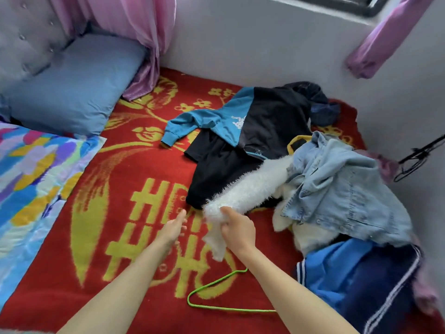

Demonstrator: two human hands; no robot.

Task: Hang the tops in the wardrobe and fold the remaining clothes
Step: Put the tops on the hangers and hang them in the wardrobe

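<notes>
A heap of clothes lies on the right of the red and yellow blanket (134,237). My right hand (237,231) is shut on the sleeve of a fluffy white top (252,191), which stretches back under a light denim shirt (342,189). Just left of the sleeve, my left hand (174,227) is stretched out flat with fingers apart and holds nothing. Under my right forearm on the blanket lies a green wire hanger (212,289). A teal and black top (240,121) is spread farther back. Blue and navy striped clothing (356,280) lies at the near right.
A blue pillow (77,85) leans on the padded headboard at the back left. A multicoloured quilt (31,179) covers the left side. Pink curtains (144,32) hang at the back wall. Black hangers (416,157) stick out at the right edge.
</notes>
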